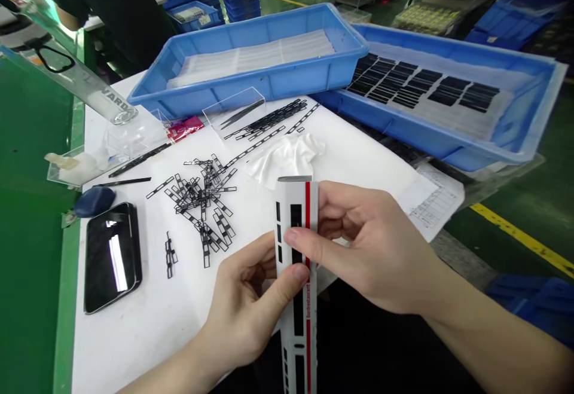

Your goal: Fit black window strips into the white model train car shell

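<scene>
The left hand [242,310] and right hand [372,244] hold a white train shell [293,262] nearly upright at 6 o'clock, fingers [300,240] closed on it; it has a red stripe and black windows, and the stripe's small lettering is unreadable. On the desk [125,346], black frames [201,208] lie loose at 10 o'clock, a phone [112,256] at 9, and tweezers [240,113] at 11. Blue trays [251,28] and [448,143] sit at 12 and 1 o'clock, and a clear strip [67,77] lettered "VARDA" at 10.

Model train car [296,280]: white shell w/ red stripe, black windows, held nearly vertical, top end away, approx. mid-frame.
</scene>
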The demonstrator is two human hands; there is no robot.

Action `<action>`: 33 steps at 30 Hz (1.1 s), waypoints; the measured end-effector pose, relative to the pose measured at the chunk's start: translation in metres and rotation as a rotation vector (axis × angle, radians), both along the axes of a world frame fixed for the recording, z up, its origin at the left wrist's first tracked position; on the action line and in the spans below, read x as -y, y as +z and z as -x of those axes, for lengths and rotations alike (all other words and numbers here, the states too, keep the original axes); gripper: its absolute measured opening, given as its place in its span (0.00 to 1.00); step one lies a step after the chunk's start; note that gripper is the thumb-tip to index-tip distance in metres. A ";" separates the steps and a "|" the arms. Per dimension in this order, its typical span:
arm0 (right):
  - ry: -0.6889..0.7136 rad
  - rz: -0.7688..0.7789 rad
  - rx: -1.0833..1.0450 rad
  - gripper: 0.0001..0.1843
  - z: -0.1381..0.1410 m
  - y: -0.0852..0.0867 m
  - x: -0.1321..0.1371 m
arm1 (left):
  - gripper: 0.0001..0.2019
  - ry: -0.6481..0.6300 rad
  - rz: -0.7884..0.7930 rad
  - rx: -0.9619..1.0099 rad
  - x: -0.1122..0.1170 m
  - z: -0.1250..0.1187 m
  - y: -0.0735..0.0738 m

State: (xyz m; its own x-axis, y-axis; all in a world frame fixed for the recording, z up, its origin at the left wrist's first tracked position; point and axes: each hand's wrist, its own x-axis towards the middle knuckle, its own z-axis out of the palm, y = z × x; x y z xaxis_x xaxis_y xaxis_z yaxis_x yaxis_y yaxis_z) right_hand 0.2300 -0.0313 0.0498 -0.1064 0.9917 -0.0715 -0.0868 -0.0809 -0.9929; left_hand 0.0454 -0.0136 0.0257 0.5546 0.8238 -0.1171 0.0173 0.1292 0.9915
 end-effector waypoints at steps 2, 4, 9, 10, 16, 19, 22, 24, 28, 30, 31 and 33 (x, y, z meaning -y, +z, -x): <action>-0.021 0.000 0.042 0.07 0.001 -0.001 0.000 | 0.07 0.016 -0.011 -0.036 0.000 -0.001 -0.001; 0.002 0.013 0.040 0.08 -0.001 -0.001 0.000 | 0.09 0.023 -0.019 -0.038 -0.001 -0.001 -0.002; 0.088 0.021 -0.009 0.04 -0.012 0.004 -0.004 | 0.04 -0.003 0.037 0.051 0.000 -0.001 -0.002; 0.069 0.017 0.000 0.05 -0.013 0.005 -0.005 | 0.04 -0.015 0.040 0.065 0.000 -0.001 -0.002; -0.016 -0.047 0.089 0.07 -0.005 0.009 -0.002 | 0.04 -0.014 0.012 0.131 0.001 -0.003 -0.002; 0.044 -0.022 0.110 0.07 0.002 0.009 0.003 | 0.14 0.020 -0.013 0.195 -0.002 -0.002 -0.001; 0.072 -0.014 0.052 0.06 0.004 0.008 0.008 | 0.16 0.029 -0.029 0.198 -0.005 0.003 0.003; 0.096 -0.014 -0.042 0.05 0.003 0.008 0.011 | 0.14 0.012 -0.004 0.209 -0.007 0.007 0.006; 0.161 -0.025 -0.169 0.11 0.003 0.011 0.018 | 0.10 0.060 0.096 0.208 -0.011 0.012 0.015; 0.156 -0.066 -0.134 0.15 0.003 0.013 0.021 | 0.15 0.118 0.099 0.179 -0.013 0.010 0.020; 0.150 -0.093 -0.104 0.17 0.003 0.015 0.022 | 0.18 0.149 0.088 0.162 -0.014 0.009 0.023; 0.147 -0.137 -0.045 0.19 0.003 0.017 0.023 | 0.20 0.208 0.062 0.124 -0.014 0.005 0.027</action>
